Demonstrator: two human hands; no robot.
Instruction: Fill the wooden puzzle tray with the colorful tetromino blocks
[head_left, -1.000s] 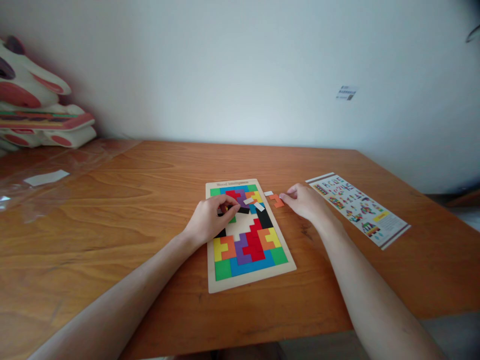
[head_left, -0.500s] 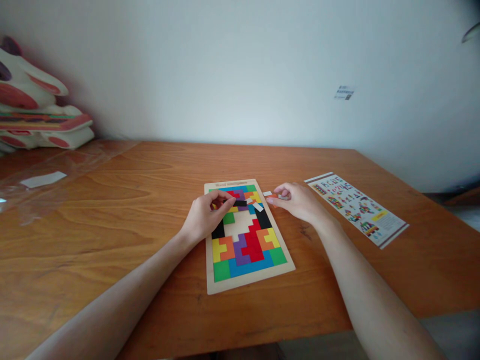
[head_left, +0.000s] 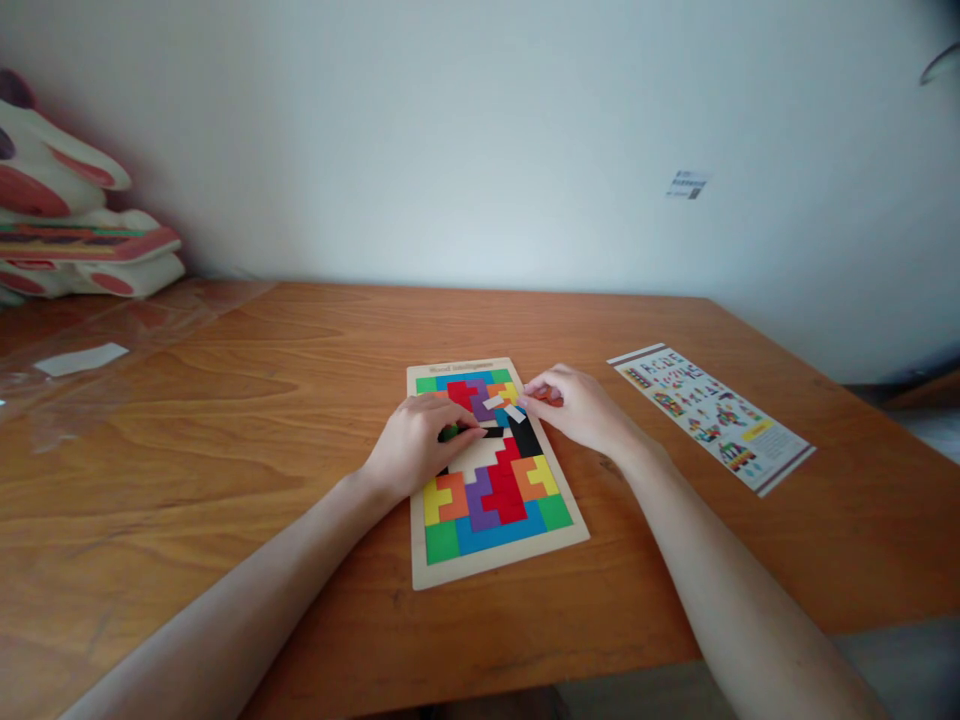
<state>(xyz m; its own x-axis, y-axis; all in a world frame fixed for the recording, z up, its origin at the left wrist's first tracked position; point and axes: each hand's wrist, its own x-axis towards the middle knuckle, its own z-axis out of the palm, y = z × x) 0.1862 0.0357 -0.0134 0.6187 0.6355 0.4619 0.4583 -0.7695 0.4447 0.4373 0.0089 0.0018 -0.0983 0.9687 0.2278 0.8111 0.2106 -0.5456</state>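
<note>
Head view: pinching a black strip (head_left: 493,432) over the middle of the puzzle board (head_left: 501,553) with the left hand (head_left: 420,440), thumb and fingertips almost together, and gripping an orange piece (head_left: 550,397), partly hidden by fingers, with the right hand (head_left: 579,405), equally tight, at the board's right edge toward its far right corner. Noted with board flat on the desk (head_left: 300,400), closer to the near edge, two white pieces (head_left: 515,412) on top, printed sheet (head_left: 712,415) toward the desk's right edge and toy (head_left: 82,245) at the far edge, leftmost.
</note>
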